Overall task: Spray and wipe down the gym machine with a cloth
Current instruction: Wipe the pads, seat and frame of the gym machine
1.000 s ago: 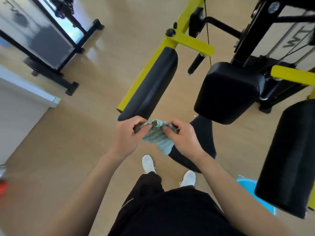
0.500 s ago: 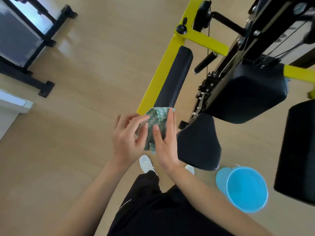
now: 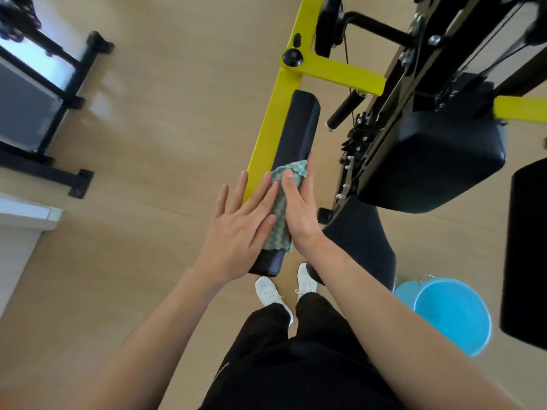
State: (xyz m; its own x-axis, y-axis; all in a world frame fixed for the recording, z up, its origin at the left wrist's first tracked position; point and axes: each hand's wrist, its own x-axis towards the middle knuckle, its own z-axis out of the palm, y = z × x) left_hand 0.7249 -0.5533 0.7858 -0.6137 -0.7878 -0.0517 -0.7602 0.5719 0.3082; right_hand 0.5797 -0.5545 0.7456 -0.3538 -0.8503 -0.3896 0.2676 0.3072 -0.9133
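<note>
Green cloth (image 3: 279, 214), draped over near end of long black pad (image 3: 299, 128), pressed under flat left hand (image 3: 236, 229) and right hand (image 3: 299, 208), fingers straight, gripping nothing; pad's long axis running directly away, right hand reaching farther.

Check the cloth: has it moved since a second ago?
Yes. The cloth has gone from mid-air off the pad's near end up onto the pad, with the left hand and right hand on it.
</note>
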